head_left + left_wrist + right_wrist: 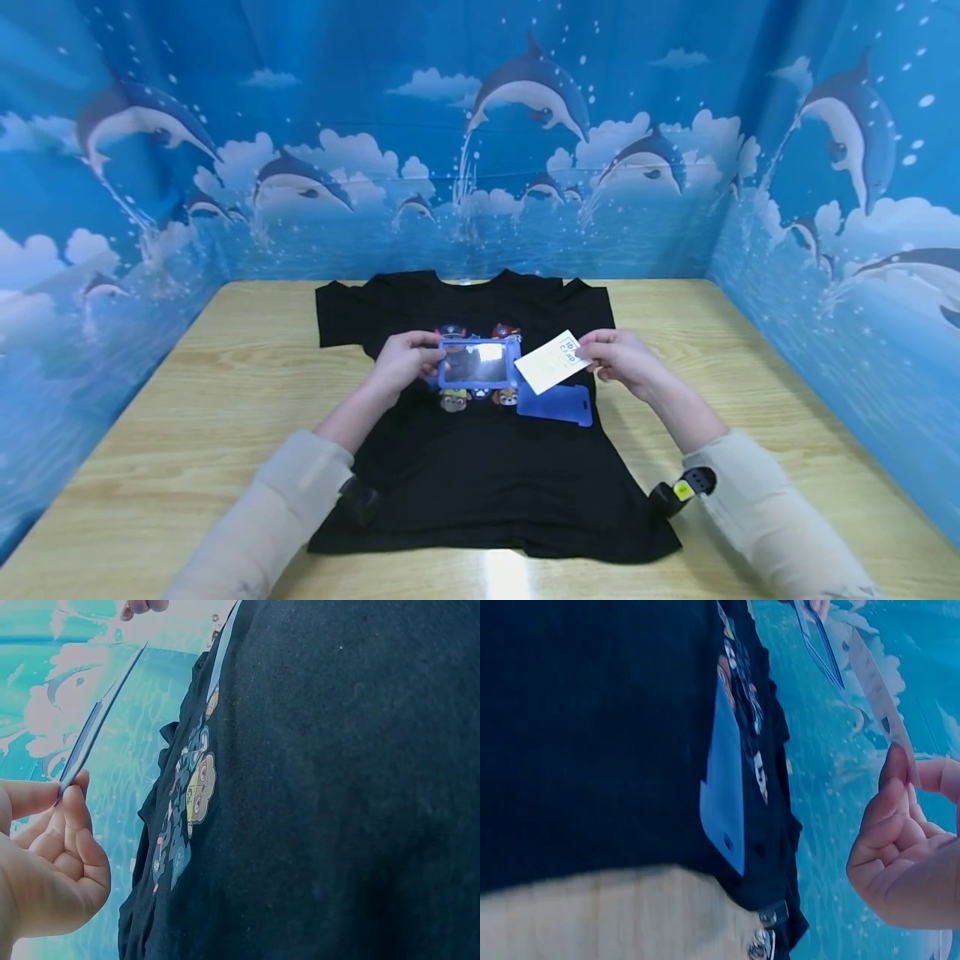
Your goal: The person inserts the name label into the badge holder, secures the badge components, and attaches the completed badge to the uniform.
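Observation:
My left hand [405, 362] pinches the left end of a blue-framed card holder [480, 386] with a clear window, held up over the shirt. Between the thumb and fingers of my right hand [618, 358] is a white card [546, 367] printed "ID CARD", tilted, its far corner right by the holder's open right end. Below the card a flat blue cover piece [558, 406] lies on the black T-shirt [480, 483]. In the right wrist view this blue cover [726, 787] shows a small slot near one end. The left wrist view has the holder [94, 731] edge-on.
The T-shirt is spread on a wooden table [225, 375] and bears cartoon dog prints [453, 402]. A blue dolphin-patterned curtain [337, 225] surrounds the table at the back and sides. Dark straps with small devices [682, 490] sit on both wrists.

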The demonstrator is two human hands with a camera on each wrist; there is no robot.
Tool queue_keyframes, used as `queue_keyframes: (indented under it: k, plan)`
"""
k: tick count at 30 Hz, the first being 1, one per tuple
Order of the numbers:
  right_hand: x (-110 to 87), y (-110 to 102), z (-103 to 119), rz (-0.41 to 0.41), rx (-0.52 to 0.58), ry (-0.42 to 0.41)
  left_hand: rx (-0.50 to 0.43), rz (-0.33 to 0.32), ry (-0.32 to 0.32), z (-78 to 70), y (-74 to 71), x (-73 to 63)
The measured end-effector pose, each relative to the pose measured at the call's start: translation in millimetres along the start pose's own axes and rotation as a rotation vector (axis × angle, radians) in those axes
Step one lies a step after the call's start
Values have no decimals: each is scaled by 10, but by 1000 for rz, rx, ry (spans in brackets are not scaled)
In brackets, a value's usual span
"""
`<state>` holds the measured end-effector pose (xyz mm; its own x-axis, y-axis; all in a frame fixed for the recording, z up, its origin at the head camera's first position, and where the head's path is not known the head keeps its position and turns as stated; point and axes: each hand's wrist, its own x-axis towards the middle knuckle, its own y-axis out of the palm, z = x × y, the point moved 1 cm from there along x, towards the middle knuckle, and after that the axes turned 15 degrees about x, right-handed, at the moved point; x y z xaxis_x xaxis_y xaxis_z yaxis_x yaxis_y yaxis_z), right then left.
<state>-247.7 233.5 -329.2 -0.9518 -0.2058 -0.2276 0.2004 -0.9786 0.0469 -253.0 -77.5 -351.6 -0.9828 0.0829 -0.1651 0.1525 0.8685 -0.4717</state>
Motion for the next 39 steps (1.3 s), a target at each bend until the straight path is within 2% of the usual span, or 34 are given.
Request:
queue_keyframes:
  k: [11,23,31,39]
  plan:
    - [94,147,-34,-40,-2,19,4,-4,0,9,9,16]
    - [117,191,-40,-44,121,32,16,3,6,-4,9,15]
    - [126,218,-35,-105,86,17,20,1,-3,-3,27,5]
    - [151,226,-62,-106,-24,38,5,-10,-13,11,27,7]
